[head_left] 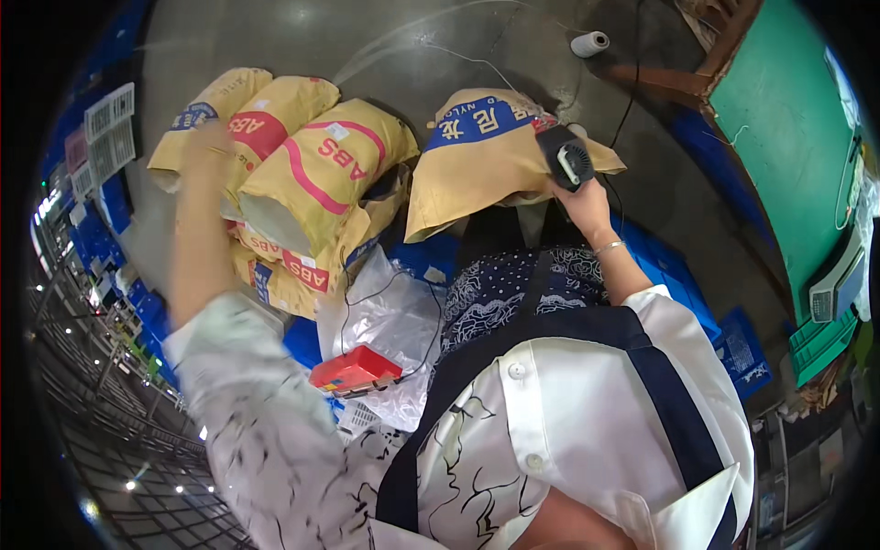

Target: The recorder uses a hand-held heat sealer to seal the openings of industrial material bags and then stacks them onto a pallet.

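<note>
Fingers of the right hand (pixel 579 203) are wrapping shut round the grip of a black handheld machine (pixel 566 158), its head pressing against the upper edge of a tan paper sack with a blue band (pixel 477 160); a dark cord is trailing from the machine toward the floor behind. Left hand (pixel 209 145), blurred in motion, is reaching toward the stacked tan sacks with red and pink bands (pixel 312 174); whether its fingers are spread or curled I cannot tell. Blue-banded sack: standing just in front of the person, leaning; judged heavy and slumping, its paper skin stiff yet prone to tearing, best taken by the folded top corners or hugged low. Machine: judged compact and rigid, suited to a one-handed hold at its handle. Stacked sacks: lying tilted against each other at the left. Nearby: crumpled clear plastic sheet (pixel 390 321) with a red box-shaped object (pixel 356 370) resting on it, blue crates (pixel 678 275) below, thread spool (pixel 589 43) on the grey concrete floor (pixel 440 37), green panel (pixel 788 137) at right, metal racking (pixel 110 403) at left.
</note>
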`<action>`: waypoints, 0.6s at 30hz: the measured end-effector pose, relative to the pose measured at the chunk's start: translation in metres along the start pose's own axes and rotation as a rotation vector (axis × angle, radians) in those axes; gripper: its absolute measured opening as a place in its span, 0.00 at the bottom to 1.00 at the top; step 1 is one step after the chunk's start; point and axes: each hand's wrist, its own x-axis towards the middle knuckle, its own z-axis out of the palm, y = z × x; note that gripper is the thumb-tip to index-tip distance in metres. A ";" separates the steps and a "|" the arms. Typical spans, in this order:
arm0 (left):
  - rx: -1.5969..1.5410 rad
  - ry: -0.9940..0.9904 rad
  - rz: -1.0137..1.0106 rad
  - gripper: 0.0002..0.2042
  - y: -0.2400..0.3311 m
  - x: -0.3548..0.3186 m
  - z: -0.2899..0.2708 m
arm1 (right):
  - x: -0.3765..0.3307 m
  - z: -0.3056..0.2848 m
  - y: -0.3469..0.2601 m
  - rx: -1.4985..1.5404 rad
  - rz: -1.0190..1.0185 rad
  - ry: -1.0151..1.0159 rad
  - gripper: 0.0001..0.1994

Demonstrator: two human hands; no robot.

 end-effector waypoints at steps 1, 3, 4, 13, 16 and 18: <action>-0.019 0.345 0.101 0.13 0.065 -0.044 0.016 | 0.000 -0.002 -0.008 0.019 0.011 -0.020 0.22; -0.698 0.381 0.134 0.10 0.189 -0.102 0.008 | 0.002 0.007 0.002 0.076 -0.139 0.101 0.21; -0.823 0.138 0.274 0.14 0.242 -0.120 -0.020 | 0.004 -0.003 0.004 0.074 -0.045 0.074 0.20; -0.865 0.366 0.332 0.18 0.419 -0.176 0.081 | 0.004 -0.009 0.007 0.185 0.083 0.025 0.11; -0.984 0.365 0.424 0.16 0.407 -0.175 0.100 | -0.001 -0.002 0.000 0.185 0.107 0.064 0.08; -1.042 0.447 0.434 0.15 0.403 -0.177 0.105 | -0.004 0.002 -0.009 0.184 0.127 0.080 0.08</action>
